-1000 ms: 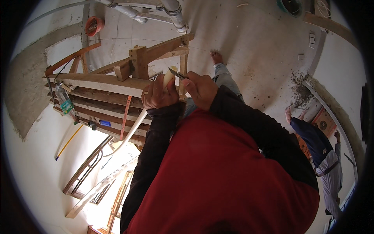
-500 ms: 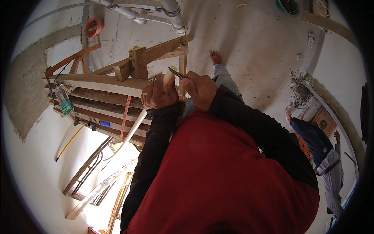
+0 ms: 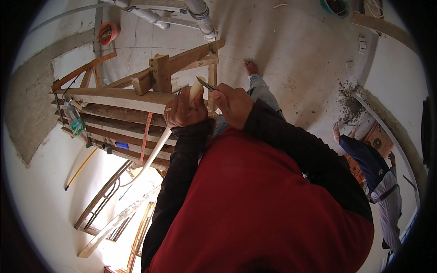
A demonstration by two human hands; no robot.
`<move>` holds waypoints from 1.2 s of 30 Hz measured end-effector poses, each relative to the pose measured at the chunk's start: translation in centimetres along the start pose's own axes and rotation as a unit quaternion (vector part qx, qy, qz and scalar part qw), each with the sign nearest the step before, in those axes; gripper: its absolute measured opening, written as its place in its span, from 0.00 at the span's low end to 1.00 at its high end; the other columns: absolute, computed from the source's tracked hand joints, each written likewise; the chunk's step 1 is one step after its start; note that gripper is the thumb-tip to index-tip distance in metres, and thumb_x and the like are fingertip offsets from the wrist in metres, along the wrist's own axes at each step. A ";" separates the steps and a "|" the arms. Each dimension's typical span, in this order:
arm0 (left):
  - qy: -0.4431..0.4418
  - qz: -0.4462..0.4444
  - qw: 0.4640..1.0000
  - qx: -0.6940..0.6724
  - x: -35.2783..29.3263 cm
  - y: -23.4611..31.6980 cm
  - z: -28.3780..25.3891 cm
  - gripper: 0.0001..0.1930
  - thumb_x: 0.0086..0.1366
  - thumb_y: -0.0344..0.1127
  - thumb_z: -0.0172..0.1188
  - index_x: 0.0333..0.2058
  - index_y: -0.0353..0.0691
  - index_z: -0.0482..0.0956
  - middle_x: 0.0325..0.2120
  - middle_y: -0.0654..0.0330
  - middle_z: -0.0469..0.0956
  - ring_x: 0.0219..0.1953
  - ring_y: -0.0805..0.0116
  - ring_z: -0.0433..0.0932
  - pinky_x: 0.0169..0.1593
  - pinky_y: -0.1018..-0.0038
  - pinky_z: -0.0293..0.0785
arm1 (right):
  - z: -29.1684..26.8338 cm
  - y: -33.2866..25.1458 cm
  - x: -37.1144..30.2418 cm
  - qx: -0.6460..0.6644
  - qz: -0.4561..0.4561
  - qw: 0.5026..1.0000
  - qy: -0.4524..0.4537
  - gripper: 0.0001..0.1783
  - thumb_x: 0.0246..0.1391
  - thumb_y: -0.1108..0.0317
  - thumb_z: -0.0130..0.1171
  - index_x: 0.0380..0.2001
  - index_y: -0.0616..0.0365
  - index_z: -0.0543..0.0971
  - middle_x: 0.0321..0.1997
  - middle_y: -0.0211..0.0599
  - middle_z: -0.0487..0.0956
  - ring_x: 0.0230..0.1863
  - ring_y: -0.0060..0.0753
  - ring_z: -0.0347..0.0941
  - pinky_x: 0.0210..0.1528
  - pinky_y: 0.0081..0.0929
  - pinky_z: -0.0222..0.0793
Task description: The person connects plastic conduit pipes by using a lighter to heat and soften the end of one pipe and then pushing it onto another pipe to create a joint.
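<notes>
My left hand (image 3: pixel 183 111) is closed around a long cream-coloured plastic pipe (image 3: pixel 159 148) near its upper end. From there the pipe slants down to the left, past the wooden bench. In my right hand (image 3: pixel 234 107) is a small knife (image 3: pixel 206 85) with a dark, pointed blade. Its blade lies against or just in front of the pipe's end, close to my left fingers; whether it cuts in, I cannot tell. Both hands are close together at the right end of the wooden bench (image 3: pixel 123 96).
On the bench's slats lie a clear plastic bottle (image 3: pixel 75 119), a blue piece (image 3: pixel 121 145) and an orange strip (image 3: pixel 146 136). A red bucket (image 3: pixel 108 33) stands at far left. Rubble (image 3: pixel 348 102) lies on the floor at right, near another person (image 3: pixel 374 170). Metal scaffolding (image 3: pixel 200 13) stands ahead.
</notes>
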State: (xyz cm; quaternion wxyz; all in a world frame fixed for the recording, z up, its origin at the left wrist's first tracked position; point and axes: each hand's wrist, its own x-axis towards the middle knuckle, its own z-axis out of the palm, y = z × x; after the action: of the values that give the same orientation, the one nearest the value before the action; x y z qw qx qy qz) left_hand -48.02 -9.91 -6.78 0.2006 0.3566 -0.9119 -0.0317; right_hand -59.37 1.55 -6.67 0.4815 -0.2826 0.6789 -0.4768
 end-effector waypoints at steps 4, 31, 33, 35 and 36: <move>-0.009 -0.001 1.000 0.002 0.0 -0.1 0.0 0.15 0.56 0.53 0.62 0.32 0.49 0.82 0.21 0.65 0.78 0.26 0.61 0.78 0.31 0.67 0.72 | 0.3 0.5 0.0 -0.014 0.002 1.000 0.006 0.26 0.65 0.49 0.37 0.30 0.63 0.69 0.18 0.56 0.72 0.25 0.65 0.71 0.28 0.52 0.64; -0.063 -0.011 0.997 0.046 0.4 0.2 -0.5 0.16 0.59 0.52 0.57 0.33 0.46 0.79 0.23 0.64 0.79 0.26 0.60 0.79 0.30 0.65 0.69 | -1.1 -0.4 1.3 0.033 -0.018 0.999 -0.010 0.31 0.64 0.44 0.36 0.27 0.62 0.71 0.16 0.48 0.70 0.20 0.50 0.71 0.26 0.39 0.64; -0.071 -0.016 0.996 0.043 0.3 0.2 -0.5 0.16 0.59 0.53 0.57 0.34 0.46 0.79 0.24 0.63 0.79 0.26 0.59 0.79 0.30 0.64 0.69 | -0.7 -0.2 1.1 0.024 -0.020 1.000 -0.006 0.31 0.64 0.44 0.35 0.26 0.62 0.70 0.15 0.49 0.70 0.20 0.51 0.70 0.26 0.39 0.63; -0.060 -0.012 0.998 0.036 0.3 0.0 -0.3 0.16 0.59 0.53 0.58 0.34 0.46 0.79 0.24 0.63 0.80 0.27 0.59 0.79 0.31 0.63 0.69 | -0.7 -0.1 1.0 0.015 -0.016 1.000 -0.012 0.31 0.65 0.43 0.35 0.26 0.62 0.70 0.15 0.50 0.70 0.20 0.53 0.70 0.26 0.40 0.63; -0.055 -0.010 0.998 0.032 0.3 0.0 -0.3 0.16 0.59 0.52 0.58 0.34 0.46 0.79 0.25 0.63 0.80 0.27 0.58 0.79 0.32 0.62 0.69 | -0.8 -0.1 1.0 0.012 -0.012 1.000 -0.020 0.31 0.65 0.44 0.35 0.26 0.62 0.70 0.15 0.50 0.70 0.20 0.54 0.69 0.26 0.40 0.63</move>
State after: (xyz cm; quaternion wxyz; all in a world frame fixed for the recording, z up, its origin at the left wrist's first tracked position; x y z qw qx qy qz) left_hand -48.08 -10.09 -6.46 0.1385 0.3695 -0.9185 -0.0239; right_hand -60.46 0.99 -6.88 0.4923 -0.2942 0.6605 -0.4846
